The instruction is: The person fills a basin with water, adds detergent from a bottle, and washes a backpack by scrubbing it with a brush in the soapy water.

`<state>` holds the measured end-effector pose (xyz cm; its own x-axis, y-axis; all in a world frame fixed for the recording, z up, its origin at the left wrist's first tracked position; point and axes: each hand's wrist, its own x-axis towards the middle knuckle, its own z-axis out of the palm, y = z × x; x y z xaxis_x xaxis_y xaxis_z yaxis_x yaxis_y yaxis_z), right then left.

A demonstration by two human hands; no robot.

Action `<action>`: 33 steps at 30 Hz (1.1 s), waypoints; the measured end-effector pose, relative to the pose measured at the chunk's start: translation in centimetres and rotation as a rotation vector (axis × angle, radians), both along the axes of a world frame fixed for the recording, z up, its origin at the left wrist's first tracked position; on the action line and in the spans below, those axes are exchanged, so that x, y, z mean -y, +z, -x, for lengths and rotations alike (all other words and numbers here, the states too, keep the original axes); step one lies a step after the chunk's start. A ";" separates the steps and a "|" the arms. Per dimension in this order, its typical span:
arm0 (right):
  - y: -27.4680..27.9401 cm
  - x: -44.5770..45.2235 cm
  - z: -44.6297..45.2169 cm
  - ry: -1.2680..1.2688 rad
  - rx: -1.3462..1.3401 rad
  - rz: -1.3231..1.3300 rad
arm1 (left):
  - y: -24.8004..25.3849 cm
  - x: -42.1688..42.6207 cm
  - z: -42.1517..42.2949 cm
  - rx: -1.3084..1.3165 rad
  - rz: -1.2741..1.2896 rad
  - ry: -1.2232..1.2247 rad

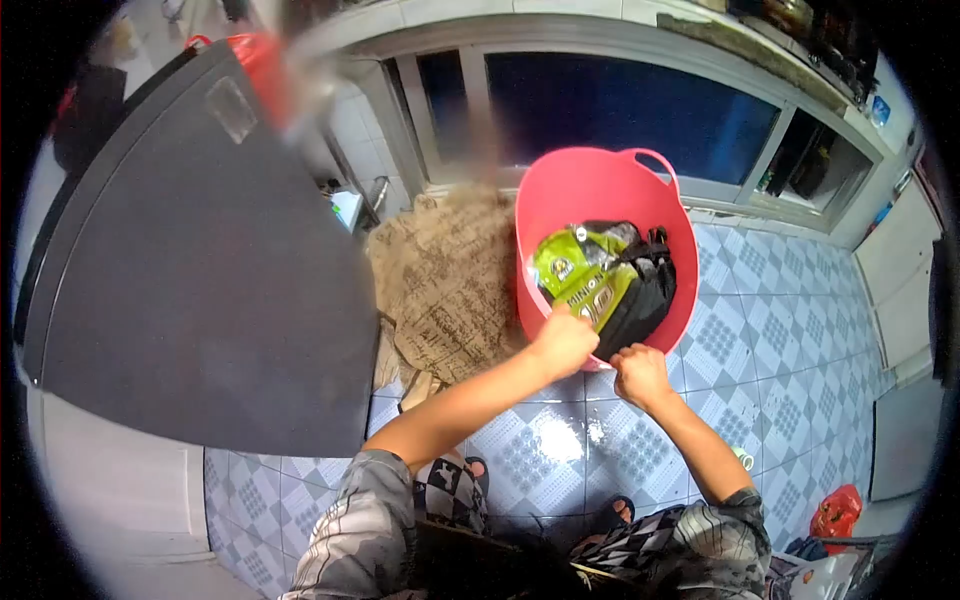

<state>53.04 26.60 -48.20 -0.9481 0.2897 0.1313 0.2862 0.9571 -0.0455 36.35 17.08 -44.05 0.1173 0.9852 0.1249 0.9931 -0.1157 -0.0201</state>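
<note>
A tall pink basket (550, 190) with loop handles stands on the tiled floor. Inside it lie a bright green printed item (560, 262) and a black bag (650, 300). My left hand (567, 340) is closed at the basket's near side, over the lower edge of the green item. What its fingers grip is hidden. To its right my right hand (640, 375) is also closed, at the near rim beside the black bag; its grip is too small to make out.
A large dark grey surface (210, 270) fills the left. Brown patterned cloth or sacking (450, 280) lies left of the basket. Behind are low cabinets with dark sliding panels (620, 110). A red plastic bag (836, 515) sits at the lower right.
</note>
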 end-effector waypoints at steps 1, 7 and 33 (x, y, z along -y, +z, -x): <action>0.4 0.9 -1.0 0.004 -0.014 -0.015 | 0.4 0.9 -1.0 0.031 -0.007 -0.011; 2.4 5.7 -7.1 0.116 0.084 0.032 | 1.9 5.9 -7.5 0.169 0.055 0.009; 1.9 21.6 -13.6 -0.456 0.083 -0.055 | 3.7 13.8 -14.2 0.350 0.295 -0.140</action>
